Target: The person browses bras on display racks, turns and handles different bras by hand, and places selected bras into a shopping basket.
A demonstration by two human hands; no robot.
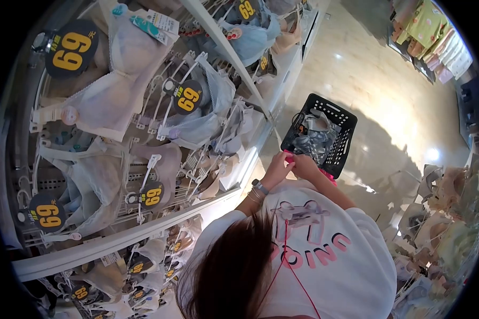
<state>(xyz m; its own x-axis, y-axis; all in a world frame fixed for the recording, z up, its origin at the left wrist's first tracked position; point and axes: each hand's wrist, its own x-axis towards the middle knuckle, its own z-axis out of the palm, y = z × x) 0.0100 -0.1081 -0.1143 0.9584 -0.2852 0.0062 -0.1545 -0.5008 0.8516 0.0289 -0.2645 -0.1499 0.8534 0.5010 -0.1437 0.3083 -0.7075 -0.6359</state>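
Note:
My left hand (278,169), with a watch and bracelets on its wrist, has its fingers closed on a bright pink piece that looks like the handle (288,156) of a basket. Right beside it is my right hand (305,167), fingers curled in; what they grip is hidden. More pink shows past my right forearm. Beyond both hands is the black perforated shopping basket (346,125). Grey and dark garments (318,135) lie bunched inside it.
To my left a white-framed rack (143,231) carries hanging bras (123,72) with round black price tags (187,98). More underwear hangs at the lower right (436,212). Folded or hung clothes (431,32) are at the far right, across the pale floor (378,80).

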